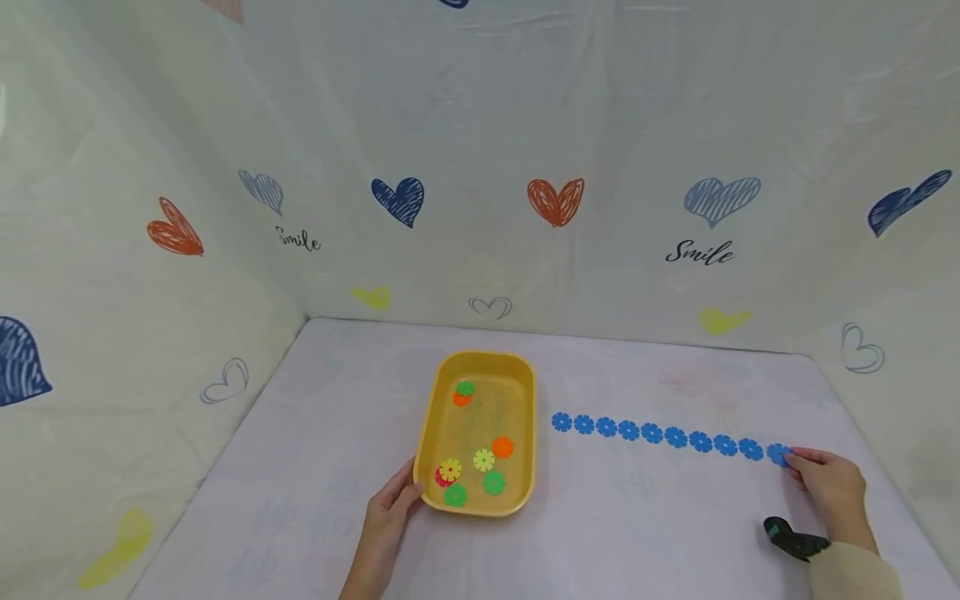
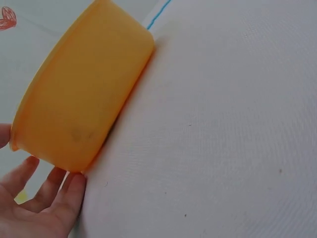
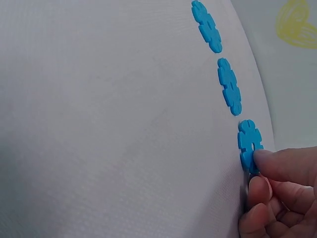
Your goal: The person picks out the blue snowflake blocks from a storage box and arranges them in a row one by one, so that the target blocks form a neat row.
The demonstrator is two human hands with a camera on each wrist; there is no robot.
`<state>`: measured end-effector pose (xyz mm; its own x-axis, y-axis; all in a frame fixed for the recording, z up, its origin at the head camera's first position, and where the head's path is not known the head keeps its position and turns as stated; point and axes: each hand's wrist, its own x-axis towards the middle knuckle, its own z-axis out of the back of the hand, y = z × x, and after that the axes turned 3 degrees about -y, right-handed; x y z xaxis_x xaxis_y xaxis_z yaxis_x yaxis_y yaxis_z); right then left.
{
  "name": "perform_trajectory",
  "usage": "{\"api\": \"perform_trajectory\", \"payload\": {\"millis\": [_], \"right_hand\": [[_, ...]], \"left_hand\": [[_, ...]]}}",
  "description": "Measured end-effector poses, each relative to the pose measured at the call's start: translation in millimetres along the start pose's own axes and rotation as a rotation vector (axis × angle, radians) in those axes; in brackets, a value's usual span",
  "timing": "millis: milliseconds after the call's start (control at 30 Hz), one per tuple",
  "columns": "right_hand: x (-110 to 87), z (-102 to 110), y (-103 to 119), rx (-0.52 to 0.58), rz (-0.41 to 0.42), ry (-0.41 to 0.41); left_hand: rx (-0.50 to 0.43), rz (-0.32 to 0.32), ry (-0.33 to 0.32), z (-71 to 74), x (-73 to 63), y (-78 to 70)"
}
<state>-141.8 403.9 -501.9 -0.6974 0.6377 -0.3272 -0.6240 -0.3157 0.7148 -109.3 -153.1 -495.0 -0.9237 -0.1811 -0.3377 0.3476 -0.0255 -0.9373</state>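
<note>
A row of blue flower-shaped plastic discs point(image 1: 652, 432) runs across the white table, to the right of a yellow tray point(image 1: 475, 360). At the row's right end my right hand point(image 1: 834, 487) pinches the last blue disc point(image 3: 249, 140) by its edge between thumb and fingers. That disc is close to the table surface; whether it touches cannot be told. My left hand point(image 1: 388, 514) grips the tray at its lower left corner, thumb at the rim and fingers against the outer wall. Inside the tray lie several loose discs in green, orange, yellow and red, such as a green disc point(image 1: 494, 482).
A dark strap-like object point(image 1: 795, 540) sticks out beside the right wrist. White sheeting point(image 1: 480, 250) printed with hearts and the word "Smile" rises behind the table point(image 1: 600, 533) and along both its sides.
</note>
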Motion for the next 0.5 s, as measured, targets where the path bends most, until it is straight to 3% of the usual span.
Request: {"api": "perform_trajectory", "payload": {"millis": [133, 200, 333, 500], "right_hand": [[1.0, -1.9, 2.8, -0.080, 0.040, -0.008], [1.4, -2.5, 3.2, -0.108, 0.056, -0.007], [-1.8, -2.9, 3.4, -0.124, 0.060, 0.006], [-8.1, -4.7, 4.5, -0.150, 0.086, 0.007]], "left_hand": [[0.050, 0.004, 0.019, 0.9, 0.4, -5.3], [0.105, -0.022, 0.009, 2.4, 0.1, -8.1], [0.192, -0.139, -0.004, 7.8, -0.3, -16.4], [0.293, -0.315, -0.017, 17.0, -0.4, -39.1]]}}
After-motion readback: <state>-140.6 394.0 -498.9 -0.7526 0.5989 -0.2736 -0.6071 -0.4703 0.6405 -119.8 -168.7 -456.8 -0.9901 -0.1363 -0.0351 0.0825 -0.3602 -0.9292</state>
